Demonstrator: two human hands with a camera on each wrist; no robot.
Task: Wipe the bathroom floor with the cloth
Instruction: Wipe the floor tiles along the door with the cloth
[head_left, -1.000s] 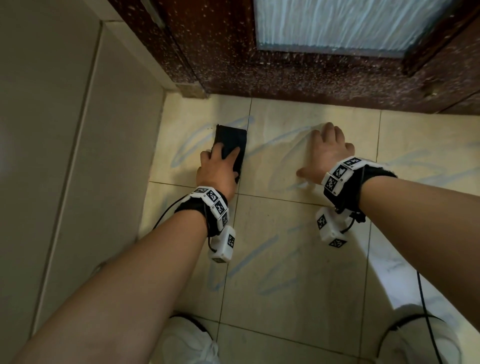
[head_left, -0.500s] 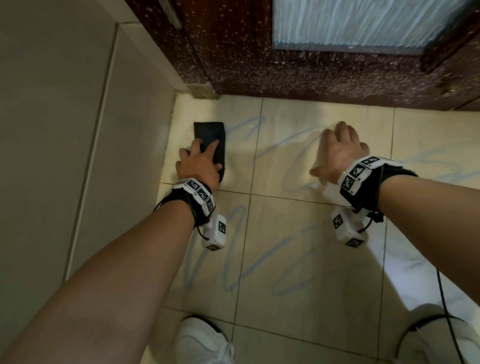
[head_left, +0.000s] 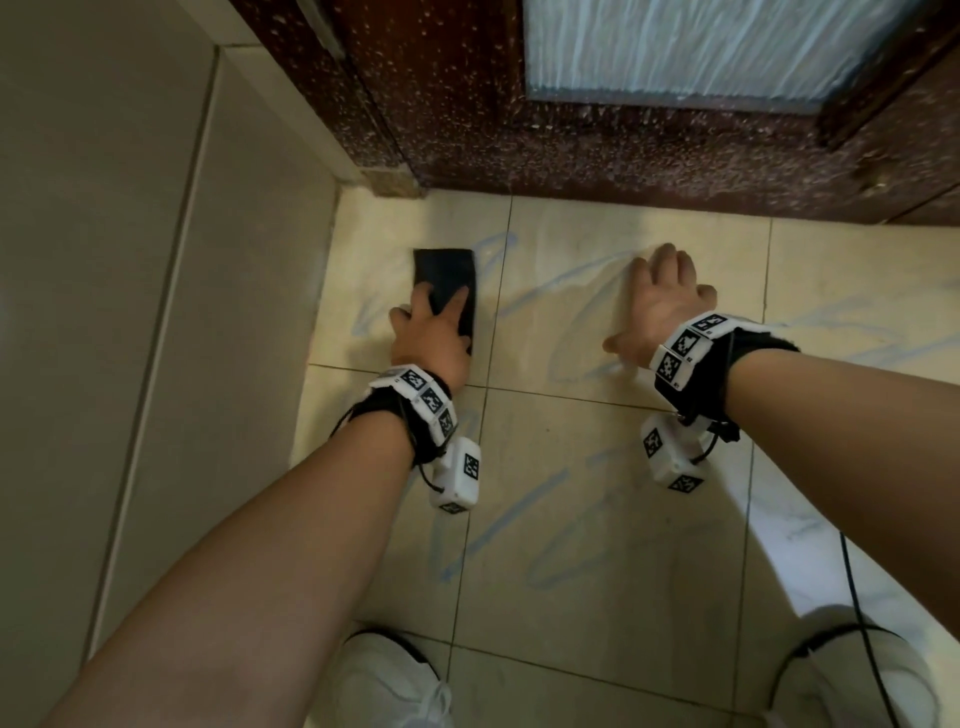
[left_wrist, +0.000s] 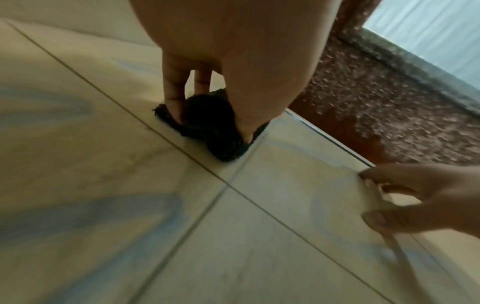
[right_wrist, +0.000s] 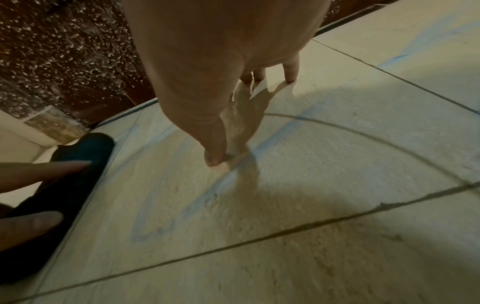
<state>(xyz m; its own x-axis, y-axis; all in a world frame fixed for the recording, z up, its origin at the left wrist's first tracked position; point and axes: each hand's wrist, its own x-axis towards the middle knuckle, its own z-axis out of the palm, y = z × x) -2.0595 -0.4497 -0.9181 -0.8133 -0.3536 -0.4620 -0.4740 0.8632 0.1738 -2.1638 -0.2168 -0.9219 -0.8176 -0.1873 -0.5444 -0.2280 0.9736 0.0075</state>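
Observation:
A dark folded cloth lies on the beige tiled floor near the corner of the wall and the door. My left hand presses down on its near half with straight, spread fingers; the cloth shows beneath them in the left wrist view. To the right, my right hand rests flat on the bare tile with its fingers spread, holding nothing. Pale blue streaks cross the tiles around and behind both hands. The right wrist view shows the cloth at its left edge.
A grey tiled wall runs along the left, close to the cloth. A dark speckled door with a frosted pane stands at the far side. White shoes and a black cable are near the bottom.
My left hand slid the cloth left toward the wall, then back a little to the right toward the grout line. The right hand has stayed planted on the tile.

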